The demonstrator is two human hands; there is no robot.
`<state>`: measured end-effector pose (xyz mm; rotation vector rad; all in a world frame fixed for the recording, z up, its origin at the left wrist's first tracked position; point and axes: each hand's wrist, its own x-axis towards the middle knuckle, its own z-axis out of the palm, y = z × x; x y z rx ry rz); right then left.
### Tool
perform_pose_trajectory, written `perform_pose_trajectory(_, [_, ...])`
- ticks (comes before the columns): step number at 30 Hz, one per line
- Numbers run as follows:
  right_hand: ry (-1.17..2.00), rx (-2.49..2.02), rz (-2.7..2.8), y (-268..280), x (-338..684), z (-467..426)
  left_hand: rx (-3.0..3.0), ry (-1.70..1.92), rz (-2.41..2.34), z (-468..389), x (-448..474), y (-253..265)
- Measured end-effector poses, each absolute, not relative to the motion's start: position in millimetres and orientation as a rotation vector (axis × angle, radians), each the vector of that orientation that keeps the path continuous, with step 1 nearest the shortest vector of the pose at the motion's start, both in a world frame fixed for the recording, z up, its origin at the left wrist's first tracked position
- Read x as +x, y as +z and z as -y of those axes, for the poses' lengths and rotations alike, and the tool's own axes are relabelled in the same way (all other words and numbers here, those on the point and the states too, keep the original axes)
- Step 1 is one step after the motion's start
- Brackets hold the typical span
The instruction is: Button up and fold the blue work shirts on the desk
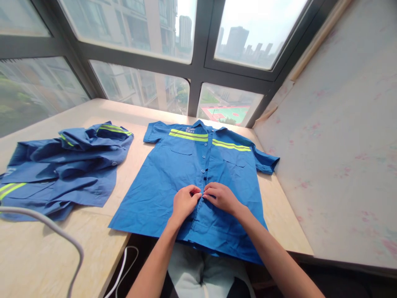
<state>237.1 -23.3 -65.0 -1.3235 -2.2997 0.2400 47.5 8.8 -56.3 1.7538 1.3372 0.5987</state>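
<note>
A blue short-sleeved work shirt (167, 178) with yellow reflective stripes lies spread face up, its collar toward the window and its hem hanging over the table's front edge. Down its middle runs a button placket with several buttons showing above my hands. My left hand (185, 200) pinches the placket edge from the left, fingertips curled on the cloth. Facing it, my right hand (221, 196) grips the other placket edge, its fingertips almost touching the left ones. Whatever button sits between the fingertips is hidden.
A second blue shirt (77, 169) lies crumpled at the left on the pale table (89, 240). A grey cable (56, 227) arcs over the left front, and a white cord (121, 269) hangs by the table edge. Windows stand behind; a papered wall (338, 157) bounds the right.
</note>
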Motion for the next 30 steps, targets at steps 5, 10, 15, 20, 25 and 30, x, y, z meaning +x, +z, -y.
perform_pose_trajectory(5, [0.354, -1.388, 2.340, -61, 235, 18, 1.730, 0.641, -1.368, -8, 50, -60])
perform_pose_trajectory(10, [0.324, -1.368, 2.268, -65, 232, 27, 1.720, 0.683, -1.365, -6, 50, -66])
perform_pose_trajectory(15, [0.390, -1.290, 2.292, -66, 229, 38, 1.825, 0.615, -1.419, -3, 53, -63])
perform_pose_trajectory(20, [0.368, -1.343, 2.358, -65, 231, 42, 2.011, 0.458, -1.481, 0, 57, -55])
perform_pose_trajectory(25, [0.394, -1.384, 2.333, -65, 233, 44, 2.138, 0.393, -1.422, 0, 54, -56])
perform_pose_trajectory(30, [0.410, -1.441, 2.319, -65, 231, 42, 2.146, 0.452, -1.324, 1, 48, -63])
